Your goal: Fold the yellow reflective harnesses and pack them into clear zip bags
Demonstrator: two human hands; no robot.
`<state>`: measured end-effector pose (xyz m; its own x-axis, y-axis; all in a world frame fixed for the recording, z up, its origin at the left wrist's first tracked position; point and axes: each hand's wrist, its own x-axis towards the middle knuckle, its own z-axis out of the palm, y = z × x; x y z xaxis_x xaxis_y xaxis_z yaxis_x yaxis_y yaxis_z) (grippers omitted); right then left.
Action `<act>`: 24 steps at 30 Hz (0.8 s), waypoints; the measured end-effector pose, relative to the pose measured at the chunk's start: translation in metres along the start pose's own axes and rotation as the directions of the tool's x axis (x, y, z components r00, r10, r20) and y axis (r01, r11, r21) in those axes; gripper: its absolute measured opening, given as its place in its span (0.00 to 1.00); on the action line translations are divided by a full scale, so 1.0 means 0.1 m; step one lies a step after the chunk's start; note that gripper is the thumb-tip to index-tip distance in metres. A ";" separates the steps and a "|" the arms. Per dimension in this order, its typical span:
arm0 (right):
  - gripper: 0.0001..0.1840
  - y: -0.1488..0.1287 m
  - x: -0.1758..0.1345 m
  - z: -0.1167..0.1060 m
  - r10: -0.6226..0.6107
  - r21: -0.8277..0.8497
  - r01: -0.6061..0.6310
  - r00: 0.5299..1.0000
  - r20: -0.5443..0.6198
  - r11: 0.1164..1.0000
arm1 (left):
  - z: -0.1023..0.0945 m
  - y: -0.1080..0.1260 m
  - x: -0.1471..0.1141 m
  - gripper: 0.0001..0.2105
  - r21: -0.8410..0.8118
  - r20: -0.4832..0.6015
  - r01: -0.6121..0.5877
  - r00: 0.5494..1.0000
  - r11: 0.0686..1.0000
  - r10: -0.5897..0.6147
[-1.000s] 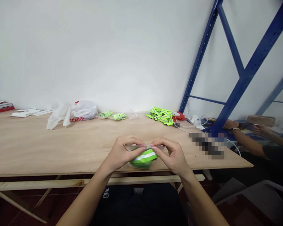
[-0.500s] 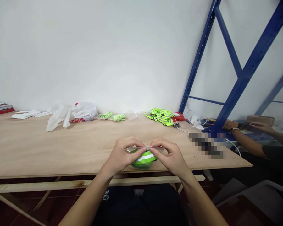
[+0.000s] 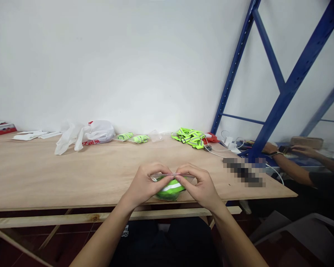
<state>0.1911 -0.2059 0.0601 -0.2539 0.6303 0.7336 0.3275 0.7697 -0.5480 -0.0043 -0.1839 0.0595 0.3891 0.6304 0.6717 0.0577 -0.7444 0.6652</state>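
A clear plastic bag (image 3: 167,196) with a folded green reflective strap (image 3: 171,188) inside is held up at the table's front edge. My left hand (image 3: 149,181) pinches the bag's top edge between thumb and fingers. From the other side my right hand (image 3: 196,182) pinches the same edge, the two thumbs nearly touching at the middle. Whether the bag's mouth is sealed there cannot be made out. The strap's white stripe shows below my thumbs, and my fingers cover part of the bag.
Along the wall lie a white plastic bag (image 3: 100,131), two packed green bundles (image 3: 140,138), loose yellow-green reflective straps (image 3: 190,137) and white papers (image 3: 30,135). A blue metal rack (image 3: 275,107) stands at the right. Beyond it, another person's arms (image 3: 292,167) work at a surface.
My right thumb and fingers have shifted slightly left along the bag's top edge, closer to my left hand. The left hand is nearly unmoved.
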 end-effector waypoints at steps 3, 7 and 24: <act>0.05 0.00 0.00 0.00 -0.027 -0.007 0.027 1.000 -0.010 1.000 | 0.00 -0.01 0.00 0.04 0.011 0.009 -0.001 1.000 1.000 0.001; 0.04 0.01 0.00 -0.01 0.011 0.008 -0.011 1.000 -0.007 1.000 | -0.01 -0.02 0.00 0.04 0.025 0.008 -0.014 1.000 1.000 0.014; 0.07 0.23 -0.04 -0.14 -0.121 -0.275 0.102 0.991 -0.052 0.956 | -0.06 -0.03 0.02 0.05 0.095 -0.013 0.085 0.996 0.992 -0.084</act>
<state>0.2125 -0.1923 0.0508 -0.2435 0.5267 0.8144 0.5376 0.7722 -0.3387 -0.0098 -0.1788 0.0605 0.3712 0.6936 0.6174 0.1778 -0.7057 0.6859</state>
